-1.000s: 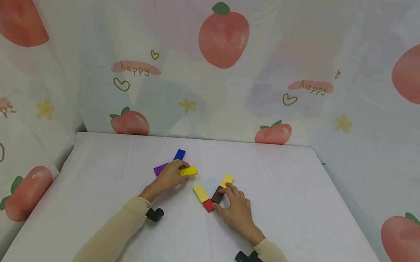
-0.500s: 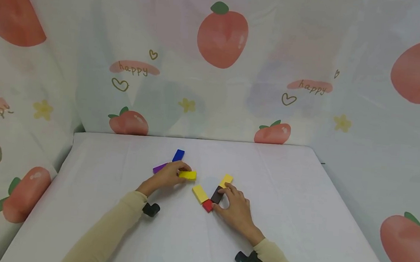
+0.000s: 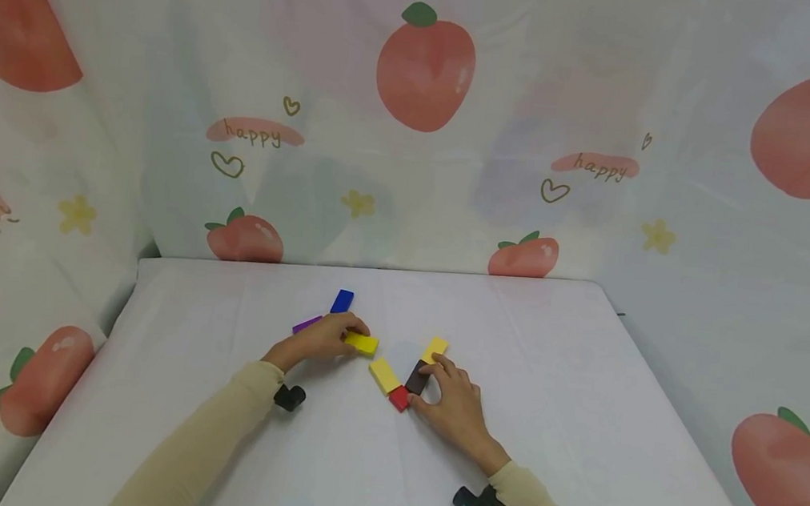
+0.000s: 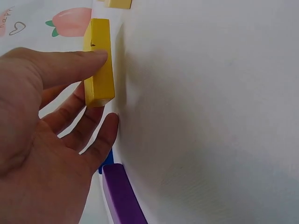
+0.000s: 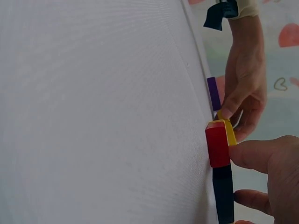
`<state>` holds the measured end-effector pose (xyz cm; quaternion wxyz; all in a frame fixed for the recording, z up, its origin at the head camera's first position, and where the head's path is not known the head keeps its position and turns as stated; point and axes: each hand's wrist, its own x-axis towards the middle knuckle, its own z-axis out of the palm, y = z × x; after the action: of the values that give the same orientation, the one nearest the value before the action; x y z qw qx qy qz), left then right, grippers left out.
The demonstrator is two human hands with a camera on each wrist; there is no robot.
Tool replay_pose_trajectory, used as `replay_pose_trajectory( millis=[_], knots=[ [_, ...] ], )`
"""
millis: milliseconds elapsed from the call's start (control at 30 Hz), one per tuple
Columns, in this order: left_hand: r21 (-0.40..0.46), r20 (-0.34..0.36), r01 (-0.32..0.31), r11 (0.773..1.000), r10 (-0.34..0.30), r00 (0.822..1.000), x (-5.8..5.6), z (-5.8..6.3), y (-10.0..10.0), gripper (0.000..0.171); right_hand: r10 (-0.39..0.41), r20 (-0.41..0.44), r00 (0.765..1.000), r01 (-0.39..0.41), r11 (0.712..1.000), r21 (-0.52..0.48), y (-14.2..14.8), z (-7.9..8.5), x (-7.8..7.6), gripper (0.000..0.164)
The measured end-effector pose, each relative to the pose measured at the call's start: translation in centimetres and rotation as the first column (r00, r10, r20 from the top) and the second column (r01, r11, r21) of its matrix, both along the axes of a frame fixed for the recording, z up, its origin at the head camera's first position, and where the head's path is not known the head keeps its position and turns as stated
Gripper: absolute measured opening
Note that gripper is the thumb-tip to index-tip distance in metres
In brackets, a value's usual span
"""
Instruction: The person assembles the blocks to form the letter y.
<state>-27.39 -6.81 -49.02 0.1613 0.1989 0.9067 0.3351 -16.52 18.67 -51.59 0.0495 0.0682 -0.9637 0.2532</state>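
Observation:
Thumb and fingers of my left hand (image 3: pixel 325 334) pinch a bright yellow block (image 4: pixel 100 65) close over the table. Behind that hand lie a blue block (image 3: pixel 343 301) and a purple block (image 4: pixel 122 193), each partly hidden by it in the head view. To the right, a V-shaped row joins a pale yellow block (image 3: pixel 384 376), a red block (image 5: pixel 217 147), a dark block (image 3: pixel 418 376) and another yellow block (image 3: pixel 436 348). My right hand (image 3: pixel 456 410) rests beside this row. Its thumb touches the red block's side, and its bent fingertips lie along the dark block.
A white cloth covers the table (image 3: pixel 563 428). Behind it hangs a fruit-patterned curtain (image 3: pixel 454 193). Small black cameras (image 3: pixel 477 503) are strapped at both wrists, below the cuffs of beige sleeves.
My left hand has shifted slightly left, and the yellow block in it has turned, its right end now tipping toward me. The right hand and the row stay put.

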Motion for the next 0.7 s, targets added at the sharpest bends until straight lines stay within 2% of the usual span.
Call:
replay_pose_trajectory(
  millis=[133,467,700],
  knots=[
    [-0.032,0.011,0.017,0.999,-0.016,1.0,-0.22,0.07,0.07,0.029,0.002,-0.001,1.0,-0.002,1.0,0.0,0.05,-0.01,0.03,0.042],
    [-0.116,-0.032,0.103,0.988,-0.107,0.994,-0.8,-0.37,0.38,0.029,0.001,-0.002,1.0,-0.001,1.0,0.0,0.02,0.0,0.08,0.041],
    [-0.141,-0.056,0.095,0.985,-0.104,0.993,-0.71,-0.6,0.49,0.031,0.001,-0.005,1.0,-0.001,1.0,-0.007,-0.05,0.19,0.18,0.042]
  ],
)
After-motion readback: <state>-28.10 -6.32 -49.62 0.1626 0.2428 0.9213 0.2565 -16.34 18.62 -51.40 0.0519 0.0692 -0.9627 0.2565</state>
